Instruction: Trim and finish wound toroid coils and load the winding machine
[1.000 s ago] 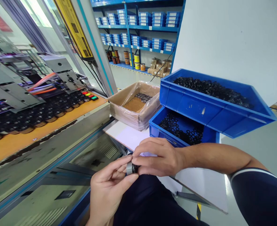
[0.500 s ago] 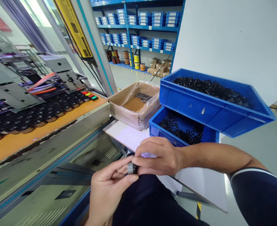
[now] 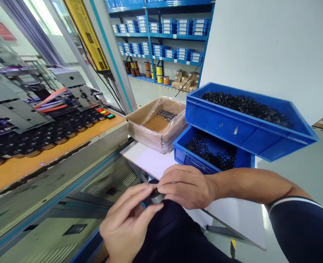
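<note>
Low in the middle of the view, my left hand (image 3: pixel 125 221) and my right hand (image 3: pixel 187 186) meet over my lap. Both pinch one small metal ring with a black part on it (image 3: pixel 157 197). My left thumb and forefinger grip it from the left. The fingers of my right hand are curled and press on its top and right side. Behind my right hand stands a lower blue bin (image 3: pixel 182 155) of black rings, with an upper blue bin (image 3: pixel 219 126) of black parts stacked askew on it.
A plastic-lined cardboard box (image 3: pixel 142 131) holding small dark parts sits on the white table (image 3: pixel 150 160). To the left runs a machine with an orange deck (image 3: pixel 54 151) and rows of black parts. Blue shelves (image 3: pixel 161 36) stand far back.
The ring has tipped between my fingers and sits slightly lower. My left hand has dropped a little and my right hand has shifted down onto the ring. The view has tilted slightly.
</note>
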Tool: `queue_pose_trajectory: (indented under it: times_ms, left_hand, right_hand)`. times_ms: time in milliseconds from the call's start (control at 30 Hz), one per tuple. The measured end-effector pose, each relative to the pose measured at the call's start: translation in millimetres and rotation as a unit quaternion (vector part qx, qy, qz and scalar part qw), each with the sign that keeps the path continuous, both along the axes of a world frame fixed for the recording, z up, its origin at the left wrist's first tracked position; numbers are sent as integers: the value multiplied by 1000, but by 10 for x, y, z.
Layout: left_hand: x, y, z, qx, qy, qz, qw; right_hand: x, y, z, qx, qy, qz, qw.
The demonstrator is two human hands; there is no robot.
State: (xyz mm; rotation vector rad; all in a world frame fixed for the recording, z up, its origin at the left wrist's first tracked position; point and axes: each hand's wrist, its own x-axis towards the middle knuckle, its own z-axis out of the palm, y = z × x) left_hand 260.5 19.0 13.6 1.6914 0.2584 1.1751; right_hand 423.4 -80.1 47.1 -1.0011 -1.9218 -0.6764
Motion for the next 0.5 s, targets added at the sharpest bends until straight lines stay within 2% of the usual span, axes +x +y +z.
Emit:
queue_pose_trajectory:
  times_ms: [67,167,267,300,333,400,467,500]
  left_hand:
    - [-11,58,29,104,0,4,995]
    - [-19,107,46,151,-2,12,988]
    - [-65,134,39,153,17,21,988]
    - [-87,145,34,145,26,25,989]
    - [-110,157,30,131,30,27,991]
    - [-138,184,26,87,24,22,996]
    - [-130,209,34,42,10,4,999]
    - [-113,220,45,27,4,-6,1000]
  right_hand:
    - [-40,9,-43,-27,28,7,999]
    - [13,10,-4,-91,-3,8,996]
    - [398,-108,340,-131,-82,-42,987]
    - [609,-182,519,-132,-97,-86,983]
    - [849,-267,705,-152,-95,-160,971]
    - [1335,-443,1016,-199,-31,-349,915]
    - [1694,-592,1128,-193,95,-519,828]
    - [1789,-652,1094,-165,124,-547,811]
